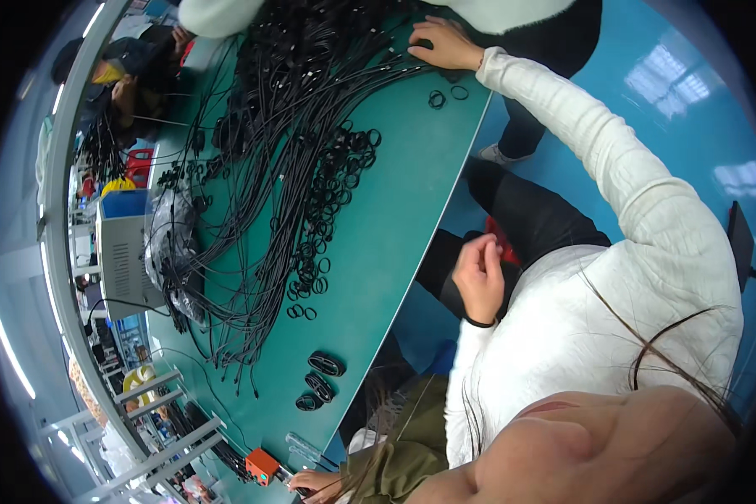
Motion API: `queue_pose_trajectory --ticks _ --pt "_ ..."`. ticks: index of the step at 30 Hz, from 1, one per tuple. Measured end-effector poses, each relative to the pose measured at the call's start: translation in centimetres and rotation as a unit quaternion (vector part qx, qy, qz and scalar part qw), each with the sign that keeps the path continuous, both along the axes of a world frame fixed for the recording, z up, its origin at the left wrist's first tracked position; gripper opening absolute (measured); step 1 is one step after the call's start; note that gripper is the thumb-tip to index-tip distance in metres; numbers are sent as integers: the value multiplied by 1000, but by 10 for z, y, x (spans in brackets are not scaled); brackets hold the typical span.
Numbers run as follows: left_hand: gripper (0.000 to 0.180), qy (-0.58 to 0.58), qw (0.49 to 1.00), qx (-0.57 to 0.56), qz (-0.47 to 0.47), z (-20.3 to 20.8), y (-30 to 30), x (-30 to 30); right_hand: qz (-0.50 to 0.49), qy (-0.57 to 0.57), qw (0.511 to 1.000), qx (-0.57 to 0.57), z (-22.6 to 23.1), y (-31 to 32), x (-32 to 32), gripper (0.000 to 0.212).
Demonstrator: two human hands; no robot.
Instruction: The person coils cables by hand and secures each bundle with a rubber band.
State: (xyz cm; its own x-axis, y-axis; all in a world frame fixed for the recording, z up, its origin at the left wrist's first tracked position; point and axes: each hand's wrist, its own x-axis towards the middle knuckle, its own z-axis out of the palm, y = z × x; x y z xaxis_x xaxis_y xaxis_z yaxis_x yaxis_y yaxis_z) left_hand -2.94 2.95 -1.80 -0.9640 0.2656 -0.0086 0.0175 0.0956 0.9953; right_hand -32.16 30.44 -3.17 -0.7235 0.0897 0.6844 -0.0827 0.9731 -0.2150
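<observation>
My right hand point(447, 44) reaches to the far end of a long bundle of black cables point(265, 227) on the green table point(395, 210). Its fingers are apart and slightly bent over the cable ends; whether they touch one is too small to tell. Close to its wrist lie two black rings point(438, 99). Off the table edge, in front of my body, my left hand point(480, 281) is held with curled fingers, and nothing shows in it. A black band circles that wrist. Many small black rings point(328, 197) are strewn along the bundle's near side.
Coiled black cables point(326, 364) lie near the table edge. Beyond the bundle are a clear plastic bag point(170, 239) and a grey-and-blue box point(124, 252). A co-worker's hand point(315, 483) is beside an orange device point(262, 466). Another person in white stands at the top, a third across the table.
</observation>
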Motion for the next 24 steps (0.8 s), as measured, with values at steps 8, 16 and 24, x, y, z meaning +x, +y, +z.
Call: queue_pose_trajectory --ticks 8,16,24 --pt "64 480 735 -479 -5 98 33 -263 169 66 973 -140 17 -7 -8 37" --pt "30 482 646 -591 -31 42 29 -386 137 -52 968 -204 19 -10 8 40" --pt "26 433 676 -596 29 28 35 -460 128 -117 982 -71 33 -36 22 42"
